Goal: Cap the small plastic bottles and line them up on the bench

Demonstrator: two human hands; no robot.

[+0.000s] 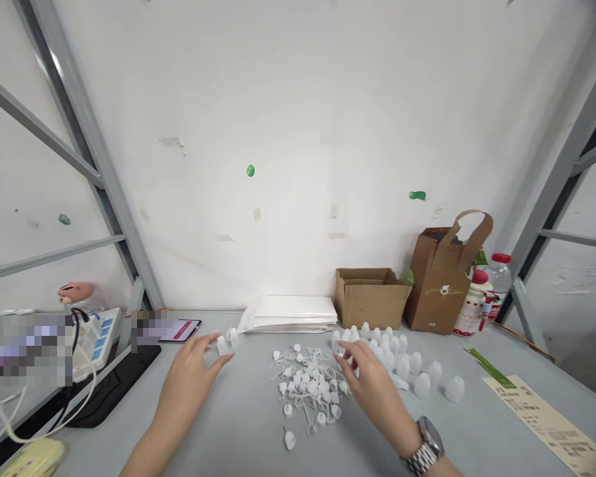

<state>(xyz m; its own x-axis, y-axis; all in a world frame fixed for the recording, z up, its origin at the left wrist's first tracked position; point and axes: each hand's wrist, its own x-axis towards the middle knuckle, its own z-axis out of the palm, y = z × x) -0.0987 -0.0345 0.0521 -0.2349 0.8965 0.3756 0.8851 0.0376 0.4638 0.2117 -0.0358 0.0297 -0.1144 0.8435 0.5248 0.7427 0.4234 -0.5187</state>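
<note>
My left hand [193, 371] has its thumb and fingers around a small white plastic piece [222, 344], with a similar white piece [233, 338] standing just beyond it. Over the right edge of a pile of small white plastic pieces with loop cords [310, 384], my right hand [367, 377] hovers with bent fingers. Its thumb and forefinger are apart, and nothing shows between them. Behind and right of that hand stand several translucent white cup-shaped pieces [402, 366]. One corded white piece [289, 440] lies apart, in front of the pile.
White padded envelopes [288, 313], a cardboard box [372, 301] and a brown bag [440, 285] line the wall. Bottles [499, 278] stand at right, near a printed paper strip [546, 417]. At left are a phone [181, 330], a black mat [114, 391] and a power strip [104, 334].
</note>
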